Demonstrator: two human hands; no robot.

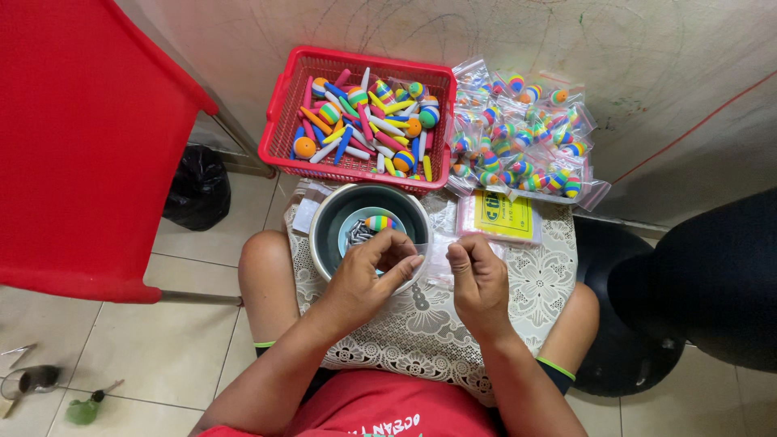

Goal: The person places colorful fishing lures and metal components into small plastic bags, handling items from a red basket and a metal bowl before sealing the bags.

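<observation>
My left hand point(374, 273) and my right hand point(476, 275) pinch the two sides of a small clear plastic bag point(435, 252) over my lap. Just behind my left hand stands a dark round bowl point(324, 231) with a smaller light-blue dish inside; a rainbow-striped foam float point(379, 222) and several small grey metal pieces point(358, 234) lie in it. A white lace cloth point(544, 279) covers my knees under both hands.
A red plastic basket point(279, 121) of coloured sticks and striped floats sits ahead. A pile of filled clear bags point(518, 133) lies to its right, with a stack of empty bags under a yellow label point(502, 215). Red chair point(81, 146) at left; a black bag point(197, 188).
</observation>
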